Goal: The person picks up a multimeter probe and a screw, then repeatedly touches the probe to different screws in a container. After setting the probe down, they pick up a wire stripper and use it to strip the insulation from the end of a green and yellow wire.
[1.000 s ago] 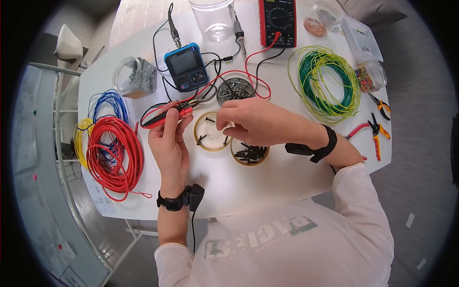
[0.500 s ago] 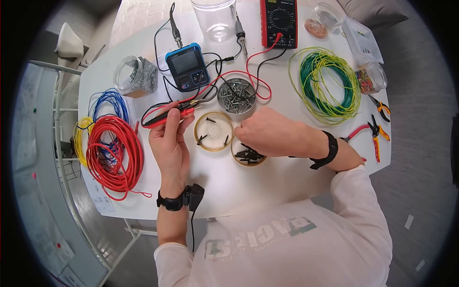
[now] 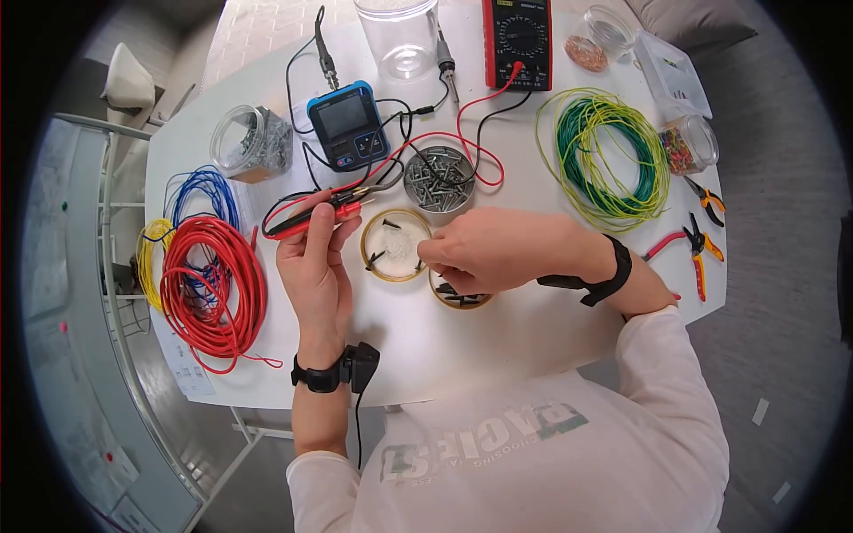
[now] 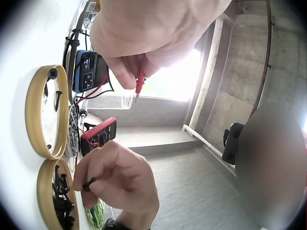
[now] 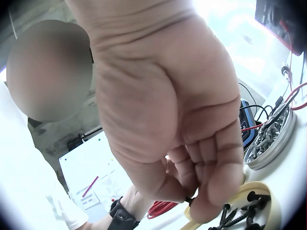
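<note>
My left hand (image 3: 315,280) grips red and black test probes (image 3: 300,224), their metal tips pointing right; a red probe (image 4: 139,85) sticks out from its fingers in the left wrist view. Between thumb and fingertips, my right hand (image 3: 506,249) pinches a black screw (image 4: 88,184). It hovers over a yellow-rimmed round dish (image 4: 44,191) heaped with black screws (image 4: 61,201), partly covering it in the head view. Touching that dish on the left is a second yellow-rimmed dish (image 3: 391,278), where a few black screws (image 3: 375,259) lie apart.
Behind the dishes stands a round tin (image 3: 407,188) of silver screws. Farther back are a blue handheld meter (image 3: 346,124), a red multimeter (image 3: 517,44), a soldering iron (image 3: 447,67) and jars. Red wire (image 3: 213,293) lies left; green wire (image 3: 609,160) and pliers (image 3: 697,253) lie right.
My right hand went from over the left dish to the dish of black screws, then shifted slightly left, fingertips now near where the dishes meet. The left hand has stayed nearly still with the probes.
</note>
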A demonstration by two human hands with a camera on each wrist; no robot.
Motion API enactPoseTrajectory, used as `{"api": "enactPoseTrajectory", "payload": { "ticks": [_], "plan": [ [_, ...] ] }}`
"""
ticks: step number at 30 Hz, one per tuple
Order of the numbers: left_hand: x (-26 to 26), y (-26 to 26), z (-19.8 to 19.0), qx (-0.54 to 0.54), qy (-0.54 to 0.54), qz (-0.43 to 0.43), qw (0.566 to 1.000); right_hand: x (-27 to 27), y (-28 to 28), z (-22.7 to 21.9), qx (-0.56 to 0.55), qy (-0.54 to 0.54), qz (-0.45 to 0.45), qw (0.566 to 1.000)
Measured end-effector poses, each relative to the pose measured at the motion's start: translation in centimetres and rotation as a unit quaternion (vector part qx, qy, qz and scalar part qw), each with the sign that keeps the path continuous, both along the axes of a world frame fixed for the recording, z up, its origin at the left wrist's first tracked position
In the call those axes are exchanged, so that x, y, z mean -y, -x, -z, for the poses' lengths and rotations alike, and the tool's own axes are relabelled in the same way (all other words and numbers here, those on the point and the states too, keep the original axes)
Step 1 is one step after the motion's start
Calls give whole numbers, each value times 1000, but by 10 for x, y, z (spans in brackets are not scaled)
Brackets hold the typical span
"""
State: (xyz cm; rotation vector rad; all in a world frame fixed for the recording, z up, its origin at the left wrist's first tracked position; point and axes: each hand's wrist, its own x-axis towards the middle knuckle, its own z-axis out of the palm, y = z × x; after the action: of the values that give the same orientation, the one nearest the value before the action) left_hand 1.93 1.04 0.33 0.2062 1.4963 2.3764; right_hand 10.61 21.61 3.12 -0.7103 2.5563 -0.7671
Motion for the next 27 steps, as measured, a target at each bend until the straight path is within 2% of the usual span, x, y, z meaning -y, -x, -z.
{"api": "enactPoseTrajectory", "payload": {
  "ticks": [2,3,5,9,12,13,15,27],
  "plan": [
    [0,0,-1,2,-12,-1,1000,-1,4,-6,22,131,39,990],
    [0,0,-1,5,-12,-3,1000,-2,6,-10,22,131,38,990],
    [0,0,-1,8,-11,-5,1000,-3,9,-16,88,199,59,974],
    [1,0,2,15,-10,4,1000,-8,17,-7,81,219,74,969],
    [-1,-2,4,19,-11,19,1000,-10,24,-1,207,356,197,889],
    [-1,-4,4,21,-10,25,999,-10,26,1,207,356,198,890],
    [-5,-8,1,20,-3,33,999,-10,28,8,208,460,212,837],
    [-7,-10,-1,21,23,49,998,-2,23,1,162,493,207,829]
  ]
}}
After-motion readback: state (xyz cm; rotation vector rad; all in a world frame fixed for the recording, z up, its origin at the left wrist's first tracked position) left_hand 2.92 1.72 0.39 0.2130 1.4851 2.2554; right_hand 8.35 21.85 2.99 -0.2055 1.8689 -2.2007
